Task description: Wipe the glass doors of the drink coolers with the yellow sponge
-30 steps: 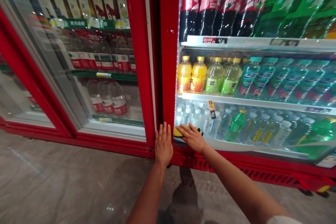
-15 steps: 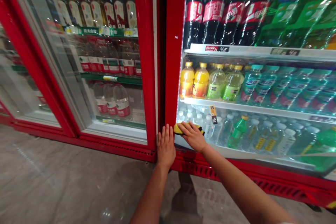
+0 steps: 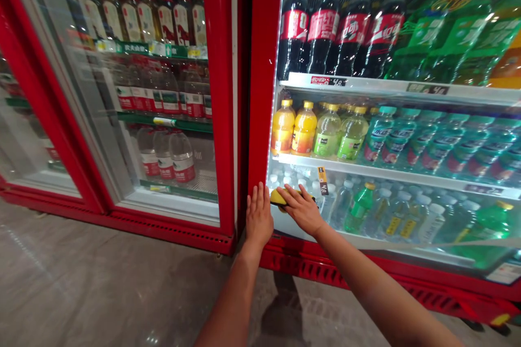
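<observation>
My right hand (image 3: 303,211), fingers spread, partly hides a yellow-black pad (image 3: 278,197) at the cooler (image 3: 264,59)'s lower-left glass; my left hand (image 3: 259,218), fingers straight, touches its frame. Its rightmost bottles (image 3: 507,73) are cut off.

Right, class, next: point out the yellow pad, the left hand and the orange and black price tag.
Yellow pad (image 3: 277,197): head view, on its uncovered left end.
Left hand (image 3: 259,221): head view, on the back of the hand.
Price tag (image 3: 322,174): head view, on its orange upper part.
</observation>
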{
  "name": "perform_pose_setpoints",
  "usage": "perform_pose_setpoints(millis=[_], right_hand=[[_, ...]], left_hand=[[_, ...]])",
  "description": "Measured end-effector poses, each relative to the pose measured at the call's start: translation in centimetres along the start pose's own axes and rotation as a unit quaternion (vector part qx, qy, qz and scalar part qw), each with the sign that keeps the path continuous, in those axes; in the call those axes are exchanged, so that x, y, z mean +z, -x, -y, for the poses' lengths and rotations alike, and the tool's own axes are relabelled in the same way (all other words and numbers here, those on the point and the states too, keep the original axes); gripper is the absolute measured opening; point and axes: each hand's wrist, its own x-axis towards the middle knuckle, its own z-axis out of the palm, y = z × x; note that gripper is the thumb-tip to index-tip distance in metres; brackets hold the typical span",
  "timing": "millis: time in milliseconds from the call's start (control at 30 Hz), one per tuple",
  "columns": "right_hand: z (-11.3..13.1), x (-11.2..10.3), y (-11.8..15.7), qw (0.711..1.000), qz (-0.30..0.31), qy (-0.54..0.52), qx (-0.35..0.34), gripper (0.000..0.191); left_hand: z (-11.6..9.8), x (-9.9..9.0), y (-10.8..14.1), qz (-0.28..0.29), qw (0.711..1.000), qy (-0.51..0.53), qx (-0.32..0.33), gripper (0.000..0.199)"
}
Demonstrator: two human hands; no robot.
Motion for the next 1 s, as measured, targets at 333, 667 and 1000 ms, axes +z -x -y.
perform_pose_setpoints(millis=[333, 667, 1000], right_hand=[[-2.6, -2.2, 5.9, 0.996, -0.043, 0.036, 0.074, 0.013], [-6.9, -4.8, 4.1, 0.995, -0.039, 0.021, 0.088, 0.02], [-4.4, -2.4, 7.9, 0.992, -0.044, 0.02, 0.12, 0.017]], left_hand=[[-2.9, 1.5, -0.2, -0.002, 1.0, 0.005, -0.007, 0.089], [-5.2, 2.1, -0.4, 0.0, 1.0, 0.026, 0.009, 0.095], [-8.6, 2.8, -1.3, -0.019, 0.998, 0.024, 0.05, 0.095]])
